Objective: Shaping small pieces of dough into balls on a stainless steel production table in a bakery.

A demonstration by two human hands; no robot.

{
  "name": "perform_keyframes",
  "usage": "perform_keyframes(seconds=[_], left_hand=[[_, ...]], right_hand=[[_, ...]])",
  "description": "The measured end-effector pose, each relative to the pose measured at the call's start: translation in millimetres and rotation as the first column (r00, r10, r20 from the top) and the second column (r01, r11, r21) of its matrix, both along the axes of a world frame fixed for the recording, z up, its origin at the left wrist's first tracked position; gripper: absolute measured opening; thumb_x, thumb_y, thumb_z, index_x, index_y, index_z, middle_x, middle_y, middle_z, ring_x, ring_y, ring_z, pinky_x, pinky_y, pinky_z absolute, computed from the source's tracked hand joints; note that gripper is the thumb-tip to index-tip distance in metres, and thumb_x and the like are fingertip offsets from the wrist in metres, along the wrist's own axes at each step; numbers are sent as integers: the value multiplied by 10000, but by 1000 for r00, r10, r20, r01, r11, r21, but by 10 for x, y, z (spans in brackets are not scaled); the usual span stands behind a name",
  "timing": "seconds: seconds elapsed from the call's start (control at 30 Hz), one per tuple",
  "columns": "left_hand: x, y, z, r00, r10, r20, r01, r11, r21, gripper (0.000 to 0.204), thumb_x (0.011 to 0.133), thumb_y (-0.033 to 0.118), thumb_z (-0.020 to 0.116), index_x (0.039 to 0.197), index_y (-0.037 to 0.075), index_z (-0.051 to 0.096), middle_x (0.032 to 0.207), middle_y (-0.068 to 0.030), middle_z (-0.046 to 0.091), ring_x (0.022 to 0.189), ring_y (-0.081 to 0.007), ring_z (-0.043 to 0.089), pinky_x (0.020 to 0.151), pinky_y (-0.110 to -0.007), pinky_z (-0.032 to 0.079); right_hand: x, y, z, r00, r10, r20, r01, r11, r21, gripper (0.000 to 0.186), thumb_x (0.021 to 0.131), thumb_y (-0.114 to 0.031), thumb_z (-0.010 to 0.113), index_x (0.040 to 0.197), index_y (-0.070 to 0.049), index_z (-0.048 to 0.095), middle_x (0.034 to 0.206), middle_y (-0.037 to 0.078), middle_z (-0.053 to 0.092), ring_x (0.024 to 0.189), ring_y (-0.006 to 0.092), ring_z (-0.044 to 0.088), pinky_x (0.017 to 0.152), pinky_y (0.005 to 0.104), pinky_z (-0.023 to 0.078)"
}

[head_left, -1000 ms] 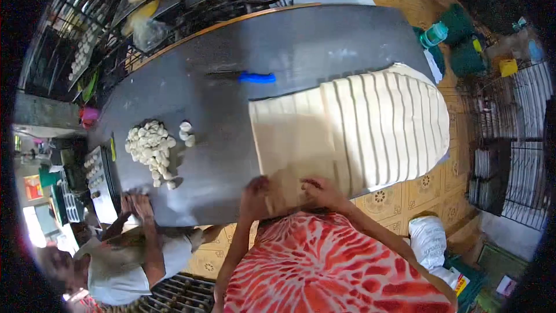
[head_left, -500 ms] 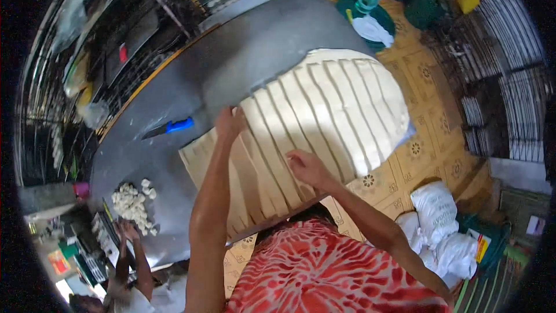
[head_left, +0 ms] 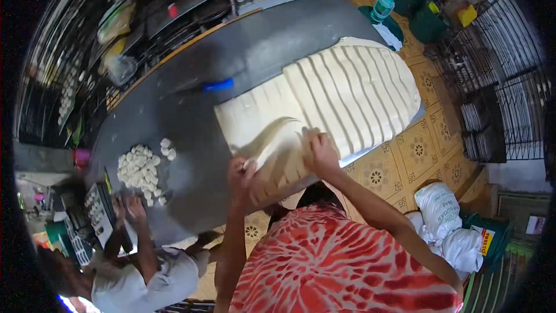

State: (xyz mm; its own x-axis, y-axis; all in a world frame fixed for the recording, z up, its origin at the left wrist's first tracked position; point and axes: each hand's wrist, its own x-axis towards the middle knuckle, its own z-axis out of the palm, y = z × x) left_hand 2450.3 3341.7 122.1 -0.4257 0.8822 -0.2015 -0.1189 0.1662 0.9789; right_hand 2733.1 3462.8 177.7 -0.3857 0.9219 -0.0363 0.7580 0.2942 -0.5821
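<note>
A wide pale sheet of dough (head_left: 359,90), cut into long strips, covers the right part of the grey table. Near the table's front edge my left hand (head_left: 238,175) is closed in a pinch on the near part of a dough strip (head_left: 267,149). That strip is raised in a curve between my hands. My right hand (head_left: 322,152) is closed on dough at the strip's other side, its fingertips partly hidden. Beyond the sheet's left part lies a knife with a blue handle (head_left: 218,85), its dark blade pointing left.
Small dough pieces (head_left: 139,169) are heaped on the table's left part. Beside them are a co-worker's hands (head_left: 128,211), near a tray. Racks (head_left: 509,52) stand at the right, white sacks (head_left: 438,206) at lower right. A green bottle (head_left: 383,7) stands past the far end.
My left hand has come from the sheet's far edge to its near edge, drawing dough up. My right hand has closed on the dough. The view has shifted, showing more of the co-worker.
</note>
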Motion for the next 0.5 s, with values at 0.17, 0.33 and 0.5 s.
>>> perform_keyframes(seconds=[0.17,0.33,0.5], left_hand=[[-452,-1448,253,699,577,422,-489,817,-307,480,977,167,694,1391,18,503,1333,-156,561,1157,-233,616,992,-404,565],[-383,-1563,-98,981,172,-88,-190,947,-259,509,993,286,672,1378,-9,519,1246,-141,632,1107,-249,643,952,-375,541],[-471,-1356,-389,906,95,-412,-192,961,-201,489,937,231,715,1326,-16,551,1123,-132,663,974,-258,644,812,-378,529]], right_hand=[[-155,-91,42,986,136,99,-146,984,98,561,778,-202,765,1271,-4,583,1235,237,548,1074,441,571,874,505,529],[-352,-421,377,945,293,142,-310,944,116,409,748,-244,800,1056,-19,654,924,219,675,907,421,643,828,516,533],[-659,-612,905,727,682,72,-590,676,-442,368,841,-269,752,1085,-11,654,968,230,701,951,413,687,839,477,554]])
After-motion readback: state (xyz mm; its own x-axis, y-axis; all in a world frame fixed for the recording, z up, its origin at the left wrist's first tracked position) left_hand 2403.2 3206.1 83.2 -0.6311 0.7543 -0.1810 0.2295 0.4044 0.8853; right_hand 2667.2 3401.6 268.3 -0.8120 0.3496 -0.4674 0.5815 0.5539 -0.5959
